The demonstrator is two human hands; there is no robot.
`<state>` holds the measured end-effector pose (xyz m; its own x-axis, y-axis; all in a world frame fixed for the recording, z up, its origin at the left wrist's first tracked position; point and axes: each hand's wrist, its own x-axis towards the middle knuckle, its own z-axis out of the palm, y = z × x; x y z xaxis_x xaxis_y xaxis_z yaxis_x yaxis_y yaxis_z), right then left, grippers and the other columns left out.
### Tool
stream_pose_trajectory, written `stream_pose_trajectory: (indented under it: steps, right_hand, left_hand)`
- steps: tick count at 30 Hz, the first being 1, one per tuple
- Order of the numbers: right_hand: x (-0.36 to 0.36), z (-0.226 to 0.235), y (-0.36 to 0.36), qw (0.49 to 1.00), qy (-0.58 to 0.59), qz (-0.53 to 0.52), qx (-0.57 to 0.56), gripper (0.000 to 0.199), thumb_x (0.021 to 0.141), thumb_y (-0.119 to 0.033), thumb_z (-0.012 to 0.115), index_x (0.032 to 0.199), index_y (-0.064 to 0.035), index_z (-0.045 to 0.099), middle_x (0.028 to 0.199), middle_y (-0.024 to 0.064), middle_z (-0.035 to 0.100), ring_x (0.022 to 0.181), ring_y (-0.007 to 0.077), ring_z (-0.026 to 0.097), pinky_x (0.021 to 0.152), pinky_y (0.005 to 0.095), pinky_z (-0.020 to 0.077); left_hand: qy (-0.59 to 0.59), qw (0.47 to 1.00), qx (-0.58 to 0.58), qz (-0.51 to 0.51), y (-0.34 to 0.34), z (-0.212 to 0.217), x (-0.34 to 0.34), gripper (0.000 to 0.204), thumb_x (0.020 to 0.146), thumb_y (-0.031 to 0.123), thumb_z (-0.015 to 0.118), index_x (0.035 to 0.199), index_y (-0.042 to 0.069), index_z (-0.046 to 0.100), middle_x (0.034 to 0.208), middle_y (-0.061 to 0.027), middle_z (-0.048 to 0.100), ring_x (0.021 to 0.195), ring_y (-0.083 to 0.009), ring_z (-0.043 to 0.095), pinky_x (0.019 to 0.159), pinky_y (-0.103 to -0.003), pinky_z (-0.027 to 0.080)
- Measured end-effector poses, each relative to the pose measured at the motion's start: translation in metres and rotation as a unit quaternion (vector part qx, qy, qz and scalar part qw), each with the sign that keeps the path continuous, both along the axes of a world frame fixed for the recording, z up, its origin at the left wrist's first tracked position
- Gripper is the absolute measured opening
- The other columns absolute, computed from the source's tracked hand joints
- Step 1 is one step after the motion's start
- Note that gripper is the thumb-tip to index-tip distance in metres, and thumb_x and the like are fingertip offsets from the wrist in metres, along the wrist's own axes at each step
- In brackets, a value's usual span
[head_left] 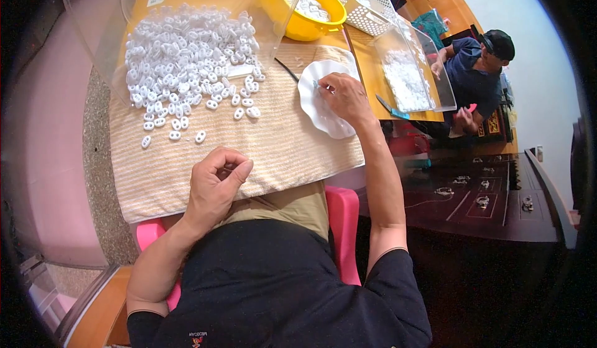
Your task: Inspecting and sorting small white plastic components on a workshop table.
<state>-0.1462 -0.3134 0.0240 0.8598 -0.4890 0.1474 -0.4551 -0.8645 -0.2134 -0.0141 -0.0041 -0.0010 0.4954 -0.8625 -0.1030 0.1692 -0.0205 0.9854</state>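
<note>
Picking a small part off the white plate

My right hand (345, 97) pinches at something tiny on the plate (323, 109); I can't tell what. My left hand (217, 180) is curled shut near my body, contents hidden. The white pieces (186, 68) lie heaped ahead of it on the towel (267, 155). Next, I judge, the hands must meet

White plastic pieces (180, 68) lie on a beige striped towel (261, 155); the scalloped plate (323, 109) is white, the bowl (305, 22) yellow, the stool (345, 224) pink.
</note>
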Motion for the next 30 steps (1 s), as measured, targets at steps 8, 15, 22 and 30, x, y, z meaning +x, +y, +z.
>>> stream_pose_trajectory:
  steps: [8, 15, 22, 30]
  right_hand:
    - [0.001, -0.005, -0.003, 1.000, -0.007, -0.012, -0.004, 0.011, 0.079, -0.009, 0.061, 0.087, -0.0030, 0.066, 0.086, 0.0170, 0.068, 0.083, 0.0344, 0.066, 0.077, 0.0427, 0.0510]
    - [-0.002, 0.003, 0.003, 0.998, 0.005, -0.043, 0.034, 0.011, 0.078, -0.008, 0.062, 0.087, -0.0005, 0.063, 0.082, 0.0187, 0.068, 0.079, 0.0346, 0.067, 0.075, 0.0414, 0.0523]
    - [-0.006, 0.010, 0.003, 0.996, 0.020, -0.045, 0.068, 0.012, 0.078, -0.007, 0.062, 0.088, 0.0010, 0.063, 0.081, 0.0199, 0.068, 0.079, 0.0355, 0.067, 0.075, 0.0414, 0.0523]
    - [-0.013, 0.011, 0.005, 0.996, -0.027, -0.053, 0.067, 0.009, 0.074, -0.005, 0.066, 0.081, 0.0001, 0.063, 0.075, 0.0143, 0.067, 0.073, 0.0250, 0.067, 0.067, 0.0343, 0.0521]
  left_hand:
    - [0.004, 1.000, -0.004, -0.001, 0.000, 0.000, 0.001, 0.011, 0.089, 0.009, 0.067, 0.089, -0.001, 0.064, 0.084, -0.0011, 0.060, 0.074, -0.0064, 0.056, 0.067, -0.022, 0.046]
    - [-0.005, 1.000, -0.010, 0.002, 0.001, 0.000, 0.001, 0.011, 0.089, 0.010, 0.067, 0.089, -0.001, 0.064, 0.082, -0.0010, 0.060, 0.074, -0.0061, 0.056, 0.067, -0.022, 0.046]
    - [-0.002, 1.000, -0.005, 0.003, 0.000, 0.002, 0.000, 0.010, 0.089, 0.009, 0.067, 0.089, -0.001, 0.064, 0.081, -0.0006, 0.061, 0.073, -0.0059, 0.055, 0.066, -0.022, 0.046]
    - [0.002, 1.000, -0.007, 0.006, 0.000, -0.001, 0.000, 0.011, 0.089, 0.010, 0.067, 0.089, -0.001, 0.064, 0.081, -0.0007, 0.061, 0.072, -0.0061, 0.055, 0.066, -0.022, 0.046]
